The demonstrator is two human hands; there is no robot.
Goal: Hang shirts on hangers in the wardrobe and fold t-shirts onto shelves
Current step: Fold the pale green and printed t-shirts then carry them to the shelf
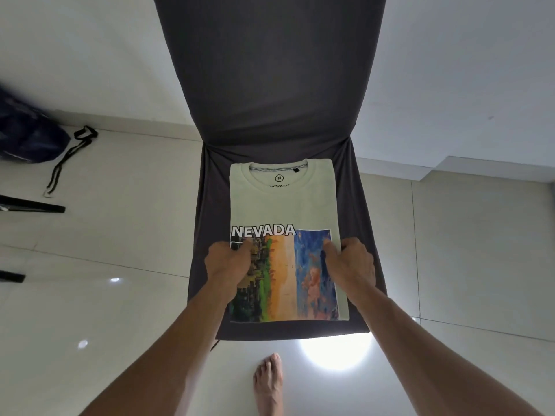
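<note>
Here, the folding step, close to its end. A chair (270,94) in a dark grey cover, seat under both hands, backrest rising beyond the fingertips. Flat on the seat, a pale t-shirt (279,205), already a neat rectangle: sleeves tucked out of sight, collar at the far edge past the fingertips, printed word NEVADA just ahead of the knuckles, colour landscape print below and between the two hands. Left hand (226,261) at the left side edge of the shirt, fingers (244,246) curled, seemingly pinching the folded layers there. Right hand (350,264) at the right side edge, thumb on top of the print, other fingers bent down over the edge; probably gripping too, though under-side not visible. Both grips about mid-length of the rectangle, near hem behind the wrists.

Likely next: either lift the whole packet, or one more fold, near hem toward collar. Needed in both cases: even pull from both sides, layers kept together, no slipping on the smooth cover. Then transfer to a shelf; no wardrobe or shelf in view.

On the floor (465,250), well left of the left fingers, a dark bag (27,136) with black straps. Near the camera, a bare foot (268,382).
</note>
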